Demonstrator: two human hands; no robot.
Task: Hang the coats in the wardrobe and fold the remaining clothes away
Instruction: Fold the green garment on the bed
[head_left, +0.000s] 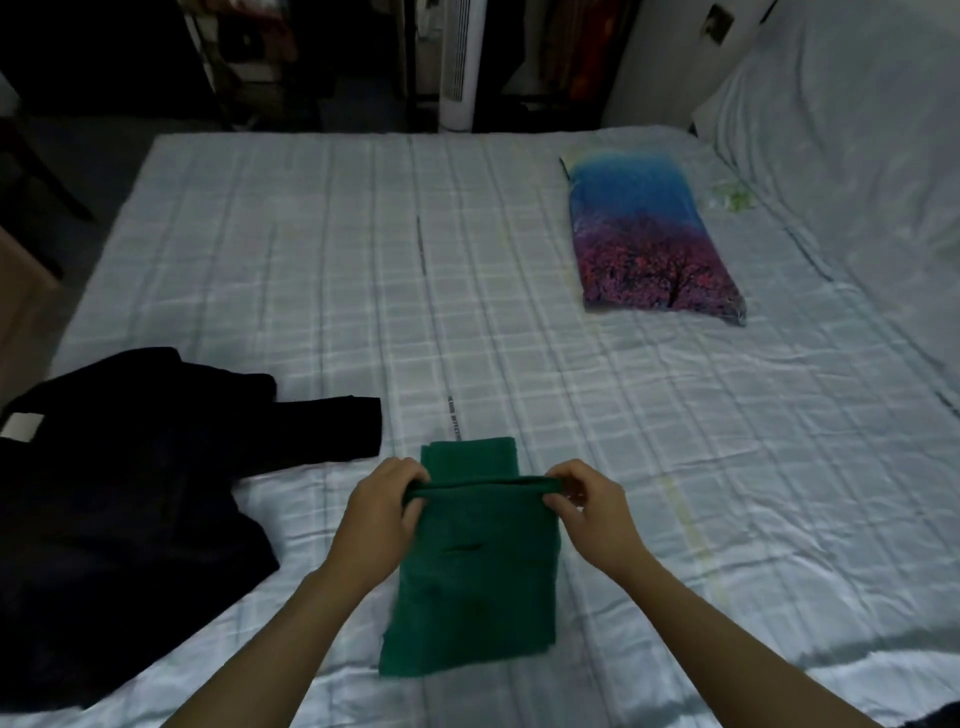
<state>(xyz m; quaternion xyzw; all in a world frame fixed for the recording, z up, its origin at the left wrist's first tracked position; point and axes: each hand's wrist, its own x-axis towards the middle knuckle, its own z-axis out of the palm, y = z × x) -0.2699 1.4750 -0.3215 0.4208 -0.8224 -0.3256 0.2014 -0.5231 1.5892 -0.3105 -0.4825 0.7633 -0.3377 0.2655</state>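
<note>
Both hands are pinching the folded edge of a green garment (475, 566), so each grip is closed on the cloth: the left hand (382, 512) has the left end of the fold, and the right hand (592, 514) has the right end, fingers curled round it. The fold is lifted a bit, with a shorter layer of the same green cloth poking out on the far side. The rest of it lies flat on the bed (675, 441), near edge, roughly centre. Just left of it there's a dark coat (130, 493) sprawled out with a pale label showing, not touching the green one as far as I can see. Further off on the right sits a pillow (649, 239) with a blue and purple tree print. Beyond the bed stands a white tower fan (457, 62).
</note>
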